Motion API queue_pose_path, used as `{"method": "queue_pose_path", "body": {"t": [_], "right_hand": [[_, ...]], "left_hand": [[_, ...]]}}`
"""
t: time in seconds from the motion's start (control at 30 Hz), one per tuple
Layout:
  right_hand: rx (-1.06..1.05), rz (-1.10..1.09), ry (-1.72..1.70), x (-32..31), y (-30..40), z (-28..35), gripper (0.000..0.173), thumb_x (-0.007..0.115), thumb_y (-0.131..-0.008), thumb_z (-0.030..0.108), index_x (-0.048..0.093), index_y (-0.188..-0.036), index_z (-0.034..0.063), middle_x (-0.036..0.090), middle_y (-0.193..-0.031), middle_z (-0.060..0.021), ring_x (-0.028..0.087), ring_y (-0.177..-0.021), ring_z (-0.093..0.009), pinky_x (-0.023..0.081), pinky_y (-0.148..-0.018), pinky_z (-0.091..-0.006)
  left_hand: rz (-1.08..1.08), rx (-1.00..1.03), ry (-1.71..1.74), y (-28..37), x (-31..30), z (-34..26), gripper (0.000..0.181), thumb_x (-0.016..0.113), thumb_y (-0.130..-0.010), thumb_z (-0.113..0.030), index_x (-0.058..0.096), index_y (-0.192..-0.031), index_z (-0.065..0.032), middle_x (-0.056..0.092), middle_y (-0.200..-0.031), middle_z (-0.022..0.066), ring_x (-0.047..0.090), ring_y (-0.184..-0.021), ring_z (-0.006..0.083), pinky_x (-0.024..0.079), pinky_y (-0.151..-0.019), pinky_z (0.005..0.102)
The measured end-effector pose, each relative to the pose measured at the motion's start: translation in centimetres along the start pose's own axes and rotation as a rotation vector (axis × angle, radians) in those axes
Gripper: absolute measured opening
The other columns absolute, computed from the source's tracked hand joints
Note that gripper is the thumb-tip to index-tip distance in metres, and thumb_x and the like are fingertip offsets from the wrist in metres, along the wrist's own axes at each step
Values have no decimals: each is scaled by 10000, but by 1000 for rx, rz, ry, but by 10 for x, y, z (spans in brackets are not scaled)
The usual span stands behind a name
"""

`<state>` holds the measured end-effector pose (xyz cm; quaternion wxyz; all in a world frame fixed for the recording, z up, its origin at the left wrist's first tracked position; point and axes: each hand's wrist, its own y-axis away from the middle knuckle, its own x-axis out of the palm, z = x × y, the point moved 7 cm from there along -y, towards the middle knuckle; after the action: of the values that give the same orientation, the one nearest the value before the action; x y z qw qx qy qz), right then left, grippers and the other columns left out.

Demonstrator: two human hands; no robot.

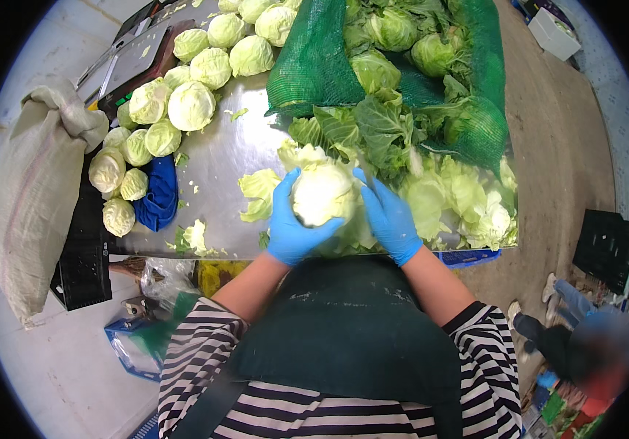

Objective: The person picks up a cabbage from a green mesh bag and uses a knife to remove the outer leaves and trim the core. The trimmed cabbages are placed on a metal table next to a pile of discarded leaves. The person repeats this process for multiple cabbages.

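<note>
My left hand [299, 222], in a blue glove, grips a pale cabbage head [323, 195] from its left and near side. At the cabbage's right is my right hand [388, 214], also gloved; a thin, blurred dark blade [365, 164] shows by its fingertips, and its grip is partly hidden. Loose green outer leaves [383, 129] lie just beyond, and paler leaves [457, 192] spread to the right. A green mesh sack [314, 71] with leafy cabbages [375, 71] lies at the far side. Trimmed cabbages [191, 106] are grouped at the left.
The steel table [215, 159] has leaf scraps on it. A blue cloth [158, 195] lies beside the trimmed cabbages. Left of the table is a large woven sack [40, 181]; a scale-like metal platform [130, 66] is at the upper left. A person [572, 351] is at the lower right.
</note>
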<state>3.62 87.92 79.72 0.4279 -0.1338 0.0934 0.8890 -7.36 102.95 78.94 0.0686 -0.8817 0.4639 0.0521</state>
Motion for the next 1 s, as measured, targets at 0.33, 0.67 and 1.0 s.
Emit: {"method": "queue_pose_path", "body": {"t": [0.33, 0.67, 1.0], "right_hand": [[-106, 28, 366, -9, 17, -2, 550, 520, -939, 421, 427, -1418, 166, 667, -819, -158, 649, -748, -297, 517, -626, -387], [-107, -25, 805, 2, 13, -9, 671, 467, -937, 485, 298, -1460, 100, 642, -690, -126, 634, -603, -320, 491, -496, -447], [-157, -234, 581, -31, -3, -62, 583, 410, -971, 459, 418, -1383, 47, 617, -1115, -261, 608, -974, -420, 491, -838, -429]], "left_hand": [[226, 157, -527, -9, 33, 1, 1064, 857, -541, -474, 367, -1358, -2, 348, -1343, 271, 366, -1255, 421, 347, -1057, 459], [140, 234, -714, -2, 58, 0, 959, 796, -631, -317, 309, -1365, 61, 333, -1352, 346, 373, -1225, 480, 348, -1033, 490], [176, 366, -837, 13, 74, -14, 1016, 833, -637, -382, 295, -1401, 16, 327, -1359, 343, 358, -1228, 492, 329, -1040, 507]]}}
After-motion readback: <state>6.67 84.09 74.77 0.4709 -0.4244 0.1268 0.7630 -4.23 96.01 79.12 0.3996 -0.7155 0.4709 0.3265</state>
